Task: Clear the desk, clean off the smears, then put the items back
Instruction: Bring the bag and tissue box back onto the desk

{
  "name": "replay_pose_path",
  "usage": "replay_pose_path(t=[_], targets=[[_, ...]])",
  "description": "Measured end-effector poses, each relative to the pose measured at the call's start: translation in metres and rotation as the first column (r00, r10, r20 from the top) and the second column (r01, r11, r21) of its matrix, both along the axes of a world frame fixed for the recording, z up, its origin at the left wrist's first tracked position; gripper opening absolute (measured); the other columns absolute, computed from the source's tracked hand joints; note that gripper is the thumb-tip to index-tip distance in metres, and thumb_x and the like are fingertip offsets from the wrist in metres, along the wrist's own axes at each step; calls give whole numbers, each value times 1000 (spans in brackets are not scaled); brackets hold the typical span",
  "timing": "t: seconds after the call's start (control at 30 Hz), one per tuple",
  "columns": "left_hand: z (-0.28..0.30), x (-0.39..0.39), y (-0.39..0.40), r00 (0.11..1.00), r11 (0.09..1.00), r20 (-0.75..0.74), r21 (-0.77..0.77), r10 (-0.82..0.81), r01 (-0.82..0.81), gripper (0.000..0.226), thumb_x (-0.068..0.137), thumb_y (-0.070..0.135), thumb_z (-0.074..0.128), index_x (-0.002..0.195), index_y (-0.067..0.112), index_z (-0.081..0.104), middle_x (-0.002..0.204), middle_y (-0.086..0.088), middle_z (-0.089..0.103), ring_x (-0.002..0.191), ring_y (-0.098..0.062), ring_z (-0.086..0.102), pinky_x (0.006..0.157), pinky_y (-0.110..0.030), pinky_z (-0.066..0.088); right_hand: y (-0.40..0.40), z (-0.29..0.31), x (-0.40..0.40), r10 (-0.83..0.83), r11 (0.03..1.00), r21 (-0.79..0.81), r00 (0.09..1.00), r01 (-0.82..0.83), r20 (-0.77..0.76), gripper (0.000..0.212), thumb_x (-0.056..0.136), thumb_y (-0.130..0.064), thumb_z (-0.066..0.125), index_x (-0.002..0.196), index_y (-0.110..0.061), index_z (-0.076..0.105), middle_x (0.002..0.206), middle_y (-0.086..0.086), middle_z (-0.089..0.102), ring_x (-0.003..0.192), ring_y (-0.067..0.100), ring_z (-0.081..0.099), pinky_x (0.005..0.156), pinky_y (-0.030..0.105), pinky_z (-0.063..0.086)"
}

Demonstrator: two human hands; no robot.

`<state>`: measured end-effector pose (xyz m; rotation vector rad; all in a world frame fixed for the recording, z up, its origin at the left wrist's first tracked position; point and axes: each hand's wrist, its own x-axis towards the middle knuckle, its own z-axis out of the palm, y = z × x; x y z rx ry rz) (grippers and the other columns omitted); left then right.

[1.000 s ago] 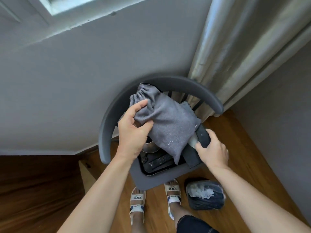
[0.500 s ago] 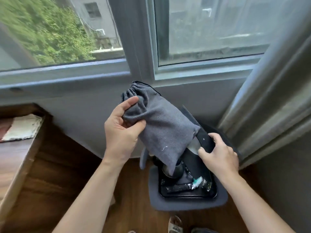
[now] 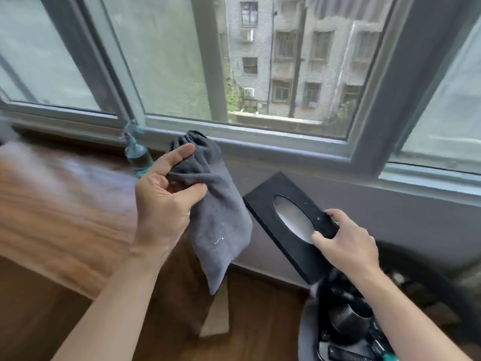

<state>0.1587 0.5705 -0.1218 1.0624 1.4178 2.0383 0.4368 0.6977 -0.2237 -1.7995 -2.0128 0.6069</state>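
Pouch (image 3: 221, 220), grey cloth w/ gathered drawstring top, hangs in the air from left hand (image 3: 166, 201): thumb and fingers pinch it near the top, rest dangles down in front of the wall below the window (image 3: 260, 74). Right hand (image 3: 346, 243) grips a black tissue box (image 3: 289, 212) at its near end, fingers curled over the edge by the oval slot, box tilted, far corner raised twd the window sill. Box and pouch are near each other but apart. Wooden counter (image 3: 65, 204) sits at left, under the sill, blurred; a small clear bottle (image 3: 138, 157) w/ teal bits stands at its back edge by the window frame, just left of the pouch. Lower right, below the right forearm, a grey chair seat (image 3: 305, 334) carries a dark tray w/ a round dark cup (image 3: 346, 321) and other small items, too blurred to tell. Wood floor below.
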Motion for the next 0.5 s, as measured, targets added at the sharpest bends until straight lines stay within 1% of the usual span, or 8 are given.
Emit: replay_pose_path(t=[0.03, 0.13, 0.2, 0.27, 0.33, 0.4, 0.5], targets=[[1, -19, -15, 1000, 1000, -18, -14, 23, -24, 63, 81, -26, 69, 125, 18, 70, 116, -1, 79, 116, -19, 73, 98, -32, 59, -6, 6, -23, 23, 1000, 5, 1000, -23, -20, 51, 81, -45, 68, 130, -43, 56, 108, -10, 73, 100, 29, 68, 86, 37, 50], [1, -74, -56, 996, 996, -60, -62, 63, -66, 61, 83, -24, 70, 128, 18, 70, 119, 1, 79, 118, -18, 73, 97, -31, 60, -26, 21, -89, 92, 995, 41, 994, -89, -67, 51, 76, -46, 68, 126, -47, 59, 106, -18, 72, 102, 23, 67, 88, 38, 51], [-1, -114, -82, 990, 990, -85, -86, 108, -115, 62, 82, -22, 73, 126, 22, 72, 120, 1, 78, 118, -17, 72, 95, -30, 60, -41, 29, -135, 133, 990, 58, 987, -129, -86, 51, 75, -45, 69, 126, -47, 60, 106, -19, 72, 103, 23, 66, 90, 38, 52], [-4, -152, -104, 979, 978, -103, -92, 176, -186, 62, 80, -19, 76, 122, 26, 74, 119, -2, 78, 116, -20, 73, 92, -29, 61, -55, 34, -181, 176, 983, 65, 979, -169, -102, 52, 75, -45, 69, 126, -47, 60, 108, -18, 73, 104, 25, 66, 92, 39, 53], [-7, -187, -126, 971, 968, -99, -101, 219, -229, 61, 80, -18, 76, 124, 24, 74, 119, -4, 78, 115, -22, 73, 93, -34, 61, -71, 36, -224, 233, 971, 69, 967, -227, -99, 53, 74, -45, 69, 127, -47, 60, 110, -16, 73, 104, 25, 66, 93, 40, 53], [-11, -219, -145, 963, 959, -97, -110, 251, -261, 61, 81, -18, 76, 127, 21, 73, 120, -5, 78, 116, -22, 73, 97, -43, 61, -86, 35, -263, 280, 959, 74, 955, -273, -96, 56, 75, -45, 70, 130, -45, 60, 114, -14, 73, 107, 26, 66, 94, 40, 52], [-16, -259, -166, 951, 945, -80, -121, 297, -305, 61, 81, -21, 73, 126, 21, 73, 119, -4, 78, 117, -19, 73, 101, -45, 60, -102, 31, -311, 333, 942, 74, 938, -327, -95, 56, 76, -44, 71, 132, -43, 60, 117, -11, 73, 108, 28, 65, 95, 40, 51]])
